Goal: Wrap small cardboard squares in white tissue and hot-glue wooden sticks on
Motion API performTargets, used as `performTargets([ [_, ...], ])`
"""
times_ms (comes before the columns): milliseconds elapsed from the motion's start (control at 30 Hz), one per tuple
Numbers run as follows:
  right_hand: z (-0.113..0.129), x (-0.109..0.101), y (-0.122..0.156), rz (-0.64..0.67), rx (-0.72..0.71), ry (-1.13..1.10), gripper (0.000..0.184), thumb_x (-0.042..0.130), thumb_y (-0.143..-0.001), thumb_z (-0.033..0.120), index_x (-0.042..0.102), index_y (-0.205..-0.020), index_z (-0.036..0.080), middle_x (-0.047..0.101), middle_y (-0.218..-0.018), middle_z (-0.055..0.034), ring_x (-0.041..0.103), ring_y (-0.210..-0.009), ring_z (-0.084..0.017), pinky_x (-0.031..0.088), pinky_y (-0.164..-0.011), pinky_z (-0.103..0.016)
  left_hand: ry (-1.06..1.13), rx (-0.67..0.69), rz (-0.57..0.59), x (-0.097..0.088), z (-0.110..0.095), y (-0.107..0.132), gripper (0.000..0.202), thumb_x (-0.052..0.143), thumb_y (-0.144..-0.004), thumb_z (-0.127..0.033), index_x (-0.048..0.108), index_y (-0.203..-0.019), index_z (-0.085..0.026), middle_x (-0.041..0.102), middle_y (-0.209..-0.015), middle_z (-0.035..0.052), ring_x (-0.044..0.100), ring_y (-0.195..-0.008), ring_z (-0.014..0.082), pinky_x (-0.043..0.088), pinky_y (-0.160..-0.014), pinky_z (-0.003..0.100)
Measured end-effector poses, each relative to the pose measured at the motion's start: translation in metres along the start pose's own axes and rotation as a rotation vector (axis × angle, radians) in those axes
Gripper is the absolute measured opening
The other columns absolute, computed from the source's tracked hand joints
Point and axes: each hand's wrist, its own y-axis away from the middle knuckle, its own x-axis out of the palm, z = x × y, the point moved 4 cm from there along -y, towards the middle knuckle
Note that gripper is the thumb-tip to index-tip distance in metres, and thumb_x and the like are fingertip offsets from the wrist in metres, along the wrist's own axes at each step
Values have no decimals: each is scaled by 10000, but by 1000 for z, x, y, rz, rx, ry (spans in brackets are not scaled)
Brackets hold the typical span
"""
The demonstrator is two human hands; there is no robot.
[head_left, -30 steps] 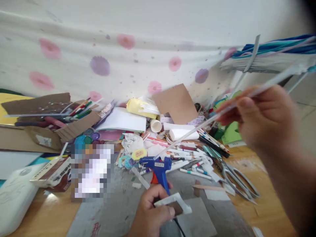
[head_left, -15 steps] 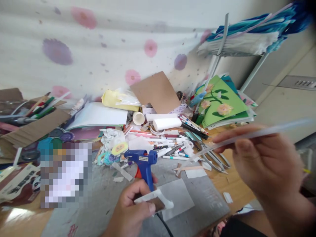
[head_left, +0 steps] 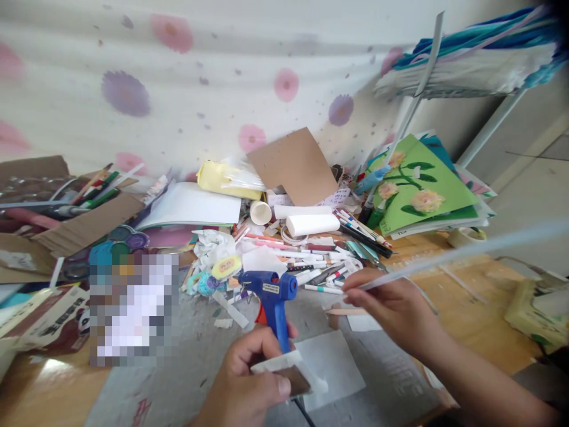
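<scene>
A blue hot glue gun (head_left: 273,299) with an orange trigger stands upright in my left hand (head_left: 253,373), its nozzle facing left. Between the thumb and fingers of that hand is also a small piece of brown cardboard (head_left: 300,384) edged with white paper. My right hand (head_left: 395,311) pinches one end of a long translucent glue stick (head_left: 462,254), which slants up to the right and blurs at its far end. The pinched end lies a little to the right of the gun's rear. Below the cardboard piece lies a square of white paper (head_left: 340,362).
A grey board (head_left: 186,379) covers the wooden table's front. Markers (head_left: 324,289), paper scraps and a white roll (head_left: 313,224) crowd the middle. Brown cardboard (head_left: 297,166) leans at the back. Green flower artwork (head_left: 427,184) stands right, a cardboard box (head_left: 89,228) left.
My right hand has moved left and slightly down, bringing the glue stick's end closer to the glue gun. The view has turned left, so everything sits further right. My left hand keeps its grip.
</scene>
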Motion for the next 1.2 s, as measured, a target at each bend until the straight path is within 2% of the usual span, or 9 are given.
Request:
performTargets([
  [67,11,-12,2,-152,9,-182,84,614,-851,247,683,-890,276,699,-898,-30,663,-725,-177,558,-584,-277,6,-7,8,1,0,0,121,733,-504,-139,617,-528,-162,641,-904,56,545,-770,200,400,-627,276],
  [133,21,-19,5,-230,3,-392,113,636,-840,239,688,-911,309,700,-943,-20,670,-745,-172,575,-565,-255,16,-4,18,2,0,1,135,750,-510,-154,617,-533,-161,637,-897,53,544,-776,199,400,-641,278],
  [200,27,-19,6,-224,-6,-520,135,643,-840,227,688,-926,321,704,-950,-16,675,-782,-176,583,-575,-250,35,1,37,3,0,1,150,767,-514,-177,620,-538,-161,635,-897,51,544,-775,196,404,-656,283],
  [300,26,-12,7,-199,0,-583,166,642,-845,207,688,-959,319,706,-970,-22,673,-863,-190,590,-641,-269,47,0,68,4,1,2,161,783,-525,-204,629,-544,-164,636,-908,47,545,-746,181,405,-662,284],
  [433,21,-2,10,-168,17,-608,183,629,-855,196,684,-977,321,701,-1003,-31,655,-922,-203,582,-721,-310,33,-9,101,7,1,3,171,797,-524,-227,642,-560,-165,642,-943,52,546,-725,169,411,-657,281],
  [667,28,0,8,-124,1,-615,186,628,-854,182,690,-965,318,701,-988,-29,641,-953,-192,589,-659,-257,57,-23,106,9,2,4,177,797,-527,-236,635,-552,-168,650,-967,49,561,-734,170,435,-684,297],
  [833,24,-2,4,-178,63,-620,128,661,-833,212,703,-926,290,701,-971,-22,663,-795,-152,581,-620,-221,30,-10,178,8,3,4,150,787,-539,-225,651,-576,-172,648,-1022,57,553,-740,165,424,-687,299],
  [1033,30,-8,7,-179,-46,-420,164,660,-830,240,703,-944,349,686,-942,-10,614,-938,-199,547,-767,-314,-78,7,163,6,3,3,130,758,-545,-217,639,-567,-168,643,-1003,62,555,-770,189,413,-714,321],
  [1200,37,-16,7,-177,-78,-234,94,693,-793,310,724,-871,351,684,-840,-17,630,-793,-209,521,-648,-317,-329,57,88,7,1,6,62,709,-558,-162,649,-550,-173,644,-998,82,578,-859,247,407,-769,349],
])
